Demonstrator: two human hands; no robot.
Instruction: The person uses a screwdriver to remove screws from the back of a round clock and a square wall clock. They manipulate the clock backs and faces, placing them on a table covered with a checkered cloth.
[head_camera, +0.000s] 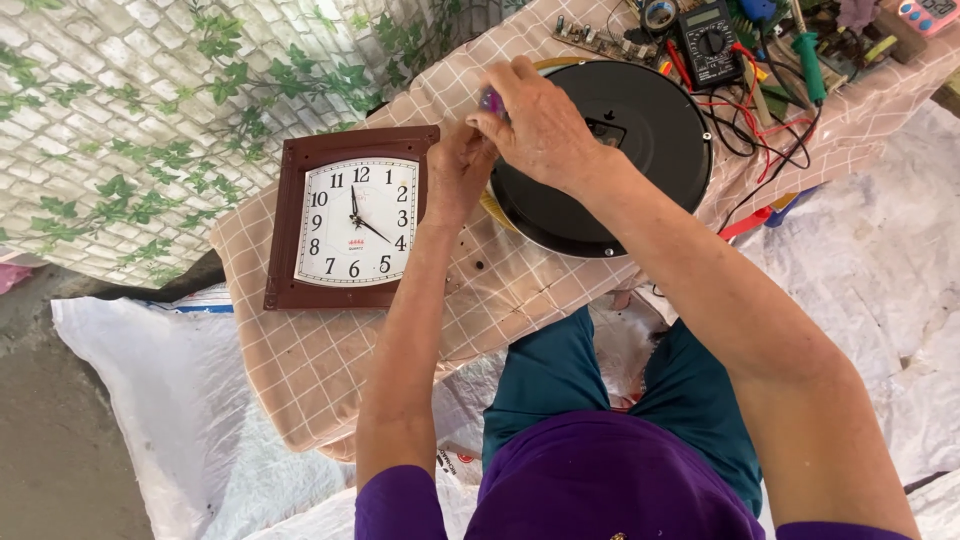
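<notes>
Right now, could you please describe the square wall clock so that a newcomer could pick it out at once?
Start at the low table under the pink checked cloth. On its left part, beside the left hand, the square wall clock lies face up. Unlike the round black clock lying face down to its right, it has a brown frame and a white dial.

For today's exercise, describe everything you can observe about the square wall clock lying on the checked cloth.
The square wall clock lies flat, face up, on the pink checked cloth, left of a round black disc. Its dark brown frame looks like plastic, with slightly rounded corners. The white dial carries black numerals and dark hands, with a small red mark below the centre. The left hand hovers by its upper right corner; whether it touches is unclear.
</notes>
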